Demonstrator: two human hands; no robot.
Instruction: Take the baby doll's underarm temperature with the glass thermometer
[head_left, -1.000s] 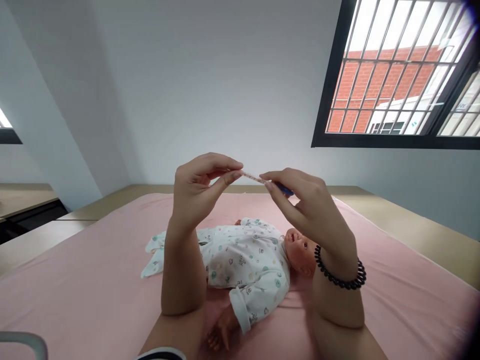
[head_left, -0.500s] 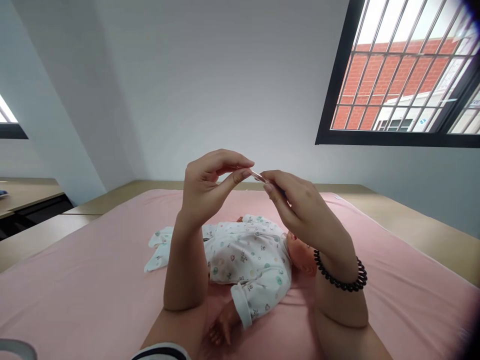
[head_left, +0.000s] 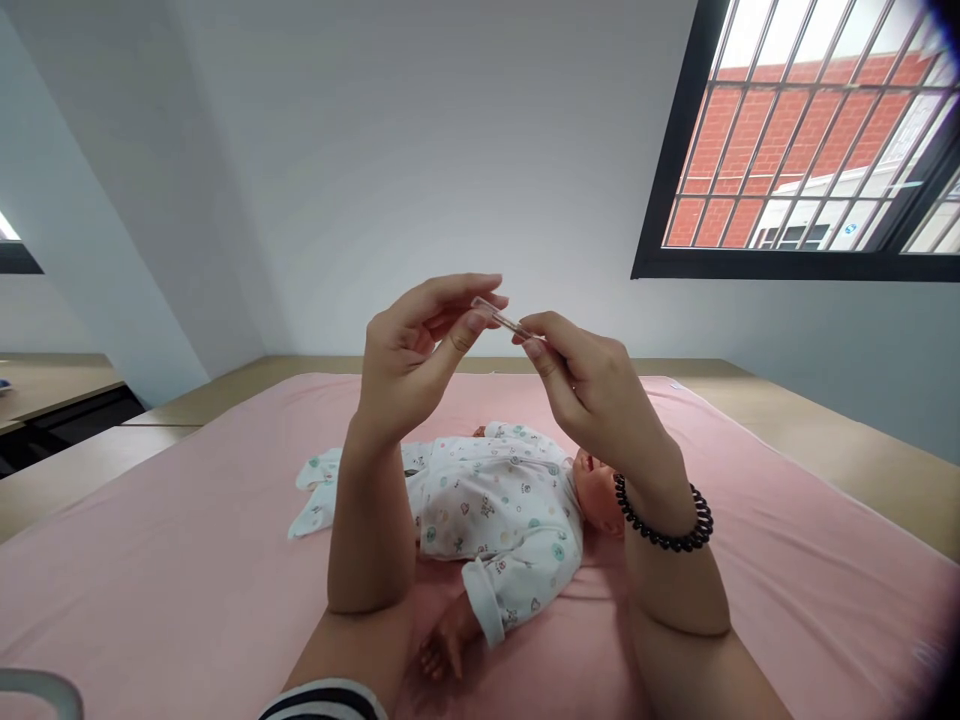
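Observation:
Both my hands are raised above a baby doll in a white patterned sleepsuit, which lies on its back on a pink sheet, head to the right. A thin glass thermometer spans between my hands. My right hand, with a black coil band on the wrist, pinches its right end. My left hand touches the left tip with thumb and fingers, the other fingers spread.
The pink sheet covers a bed framed by a light wooden platform. A grey wall rises behind. A barred window at the upper right looks onto a brick building. A grey rail corner shows at the lower left.
Both hands have lifted the thermometer higher and tilted it, left end up. My left fingers have loosened around its tip. The view shifted slightly.

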